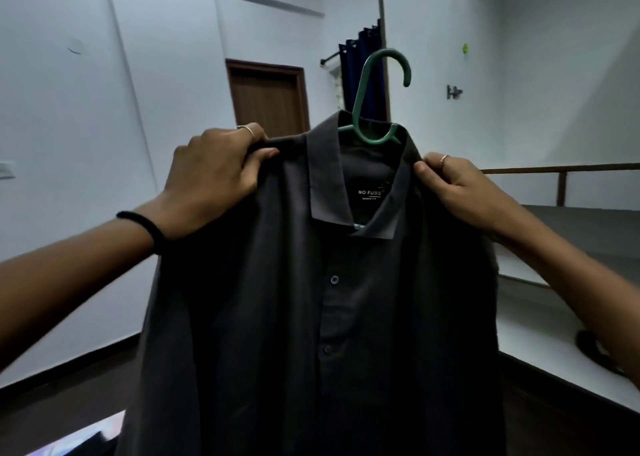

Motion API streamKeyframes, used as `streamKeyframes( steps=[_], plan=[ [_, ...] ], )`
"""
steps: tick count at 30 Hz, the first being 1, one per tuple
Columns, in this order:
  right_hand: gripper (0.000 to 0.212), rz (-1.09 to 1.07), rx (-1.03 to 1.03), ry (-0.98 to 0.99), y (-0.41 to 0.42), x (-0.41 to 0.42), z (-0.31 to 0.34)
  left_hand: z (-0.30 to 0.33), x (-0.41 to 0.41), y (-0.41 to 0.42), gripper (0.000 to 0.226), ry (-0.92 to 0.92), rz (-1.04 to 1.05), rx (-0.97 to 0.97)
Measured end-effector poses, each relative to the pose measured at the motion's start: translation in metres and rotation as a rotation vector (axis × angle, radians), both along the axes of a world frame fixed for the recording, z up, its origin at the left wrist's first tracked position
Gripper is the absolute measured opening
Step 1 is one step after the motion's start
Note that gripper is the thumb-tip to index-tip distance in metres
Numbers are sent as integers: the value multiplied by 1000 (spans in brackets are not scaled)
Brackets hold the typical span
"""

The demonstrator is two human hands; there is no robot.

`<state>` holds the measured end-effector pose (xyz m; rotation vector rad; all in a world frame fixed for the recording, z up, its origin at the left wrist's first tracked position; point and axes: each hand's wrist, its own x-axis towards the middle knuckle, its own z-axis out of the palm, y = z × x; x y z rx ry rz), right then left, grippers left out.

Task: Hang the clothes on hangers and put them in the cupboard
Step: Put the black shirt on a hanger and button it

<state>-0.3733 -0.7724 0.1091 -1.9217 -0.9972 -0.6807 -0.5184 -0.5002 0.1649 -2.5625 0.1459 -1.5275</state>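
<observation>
You are holding a dark grey shirt [311,300] up in front of you, and it is sitting on a green hanger [374,95] whose hook is poking up out of the collar [329,178]. Your left hand [211,185] is gripping the shirt's left shoulder, fingers curled round the cloth with the thumb pressing on top. Your right hand [464,192] is pinching the right shoulder just beside the collar. Far behind the shirt a brown door [268,95] is standing closed, with a dark blue curtain [363,61] hanging to its right.
</observation>
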Motion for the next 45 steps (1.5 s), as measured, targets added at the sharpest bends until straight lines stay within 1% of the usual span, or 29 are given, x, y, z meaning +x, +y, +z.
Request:
streamKeyframes(
  steps=[2, 5, 7, 9, 10, 12, 14, 17, 18, 20, 23, 24, 26, 29, 31, 32, 35, 37, 39, 40, 42, 44, 45],
  plan=[
    [33, -104, 28, -51, -40, 26, 19, 26, 38, -22, 33, 87, -74, 31],
    [31, -240, 89, -124, -89, 49, 49, 57, 87, -43, 36, 213, -102, 99],
    [34, -300, 43, -153, -111, 62, 76, 79, 112, -53, 41, 319, -162, 107],
    [33, -345, -5, -193, -125, 70, 108, 102, 130, -62, 38, 407, -194, 111],
    [31, -363, -15, -214, -133, 74, 128, 116, 138, -68, 36, 424, -199, 84],
    [29, -402, -24, -242, -150, 78, 166, 143, 152, -83, 31, 399, -228, 2],
    [28, -431, -21, -283, -168, 79, 201, 169, 160, -96, 34, 370, -261, -97],
    [30, -492, -10, -321, -196, 74, 250, 201, 167, -111, 33, 459, -313, -238],
    [30, -508, -4, -328, -206, 72, 262, 211, 170, -114, 31, 469, -344, -267],
    [26, -531, -50, -312, -224, 72, 280, 228, 177, -115, 31, 423, -359, -228],
    [19, -555, -214, -258, -244, 72, 294, 242, 190, -120, 29, 273, -321, -67],
    [20, -578, -231, -254, -248, 73, 296, 244, 195, -124, 26, 224, -328, -35],
    [23, -632, -200, -245, -251, 75, 298, 243, 206, -131, 24, 170, -339, -8],
    [21, -718, -133, -276, -250, 84, 295, 241, 227, -140, 26, 219, -351, 42],
    [20, -768, -153, -316, -250, 96, 290, 243, 244, -140, 27, 240, -359, 96],
    [20, -831, -198, -354, -250, 104, 288, 245, 253, -138, 27, 241, -360, 109],
    [26, -1065, -422, -514, -249, 133, 280, 249, 284, -131, 29, 277, -351, 123],
    [26, -1097, -465, -516, -247, 160, 277, 253, 314, -128, 30, 310, -368, 117],
    [23, -1092, -413, -482, -243, 194, 277, 257, 341, -130, 36, 377, -384, 76],
    [22, -1090, -384, -468, -239, 215, 279, 260, 359, -131, 41, 437, -393, 8],
    [22, -1090, -361, -447, -234, 257, 284, 263, 394, -133, 59, 559, -467, -166],
    [25, -1083, -356, -443, -232, 297, 290, 263, 431, -134, 81, 588, -563, -205],
    [25, -1085, -350, -446, -231, 318, 292, 262, 453, -136, 88, 586, -596, -218]
  ],
)
